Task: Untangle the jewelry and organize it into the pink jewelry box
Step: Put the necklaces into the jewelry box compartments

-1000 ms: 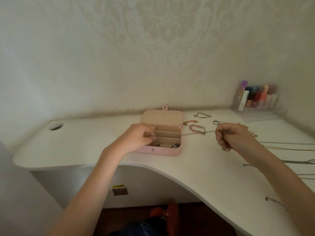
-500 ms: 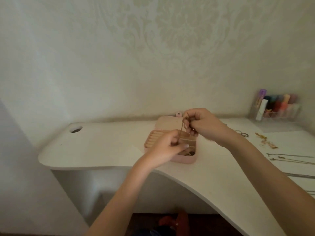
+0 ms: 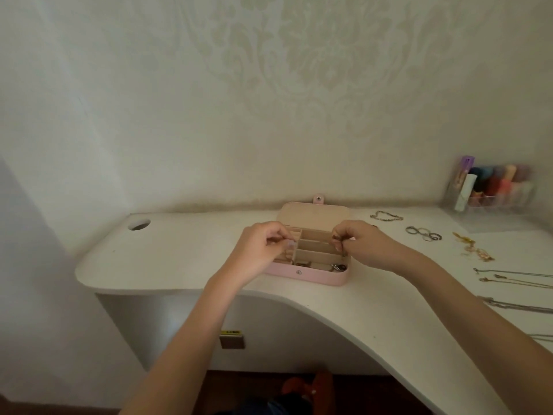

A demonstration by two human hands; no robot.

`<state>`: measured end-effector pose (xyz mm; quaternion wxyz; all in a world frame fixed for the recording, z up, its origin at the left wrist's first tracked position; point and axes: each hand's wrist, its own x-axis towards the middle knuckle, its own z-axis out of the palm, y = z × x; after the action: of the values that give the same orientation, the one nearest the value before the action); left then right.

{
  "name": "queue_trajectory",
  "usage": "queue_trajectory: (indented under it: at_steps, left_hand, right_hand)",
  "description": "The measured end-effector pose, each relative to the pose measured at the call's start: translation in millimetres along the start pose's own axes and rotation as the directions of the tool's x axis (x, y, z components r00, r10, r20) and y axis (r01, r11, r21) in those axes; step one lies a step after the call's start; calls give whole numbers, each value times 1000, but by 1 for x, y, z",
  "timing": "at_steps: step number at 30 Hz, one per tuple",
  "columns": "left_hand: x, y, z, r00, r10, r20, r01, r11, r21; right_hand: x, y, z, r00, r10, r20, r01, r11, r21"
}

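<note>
jewelry box (image 3: 311,274) open under both hands.

Soft, dim, greenish-warm light fell evenly across the cream damask-patterned wallpaper (image 3: 299,85), with no glare. Deep shadow filled the space beneath the curved white desk (image 3: 185,253). The wide-angle lens bowed the edges, and the clear acrylic organiser of coloured tubes (image 3: 493,187) appeared blurred.

Both hands over open pink jewelry box (image 3: 308,274) on white desk (image 3: 185,259); right hand (image 3: 363,244) pinches small chain piece (image 3: 336,238); left hand (image 3: 263,250) fingers curled.
</note>
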<state>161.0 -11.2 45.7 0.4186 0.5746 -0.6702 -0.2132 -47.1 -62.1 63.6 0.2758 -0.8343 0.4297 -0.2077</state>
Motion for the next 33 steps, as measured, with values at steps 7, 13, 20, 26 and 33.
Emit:
queue_trajectory:
  at_steps: [7,13,20,26,33]
  left_hand:
    - [-1,-2,14,990,32,138,-41,997,68]
    - [-1,12,24,977,166,131,-179,979,96]
    - [-14,-7,9,974,91,206,-164,913,373]
    - [-19,-2,10,978,50,202,-120,930,347]
    - [-34,10,32,968,170,184,-211,951,227]
  right_hand:
    - [-10,16,5,1000,-11,13,13,977,-211]
    - [-22,19,0,989,-114,-96,84,958,-273]
    - [-33,18,9,982,-184,-29,136,814,-565]
    - [-35,25,4,973,-193,-124,133,915,-380]
    - [-68,68,-61,889,93,-448,-112,993,-18]
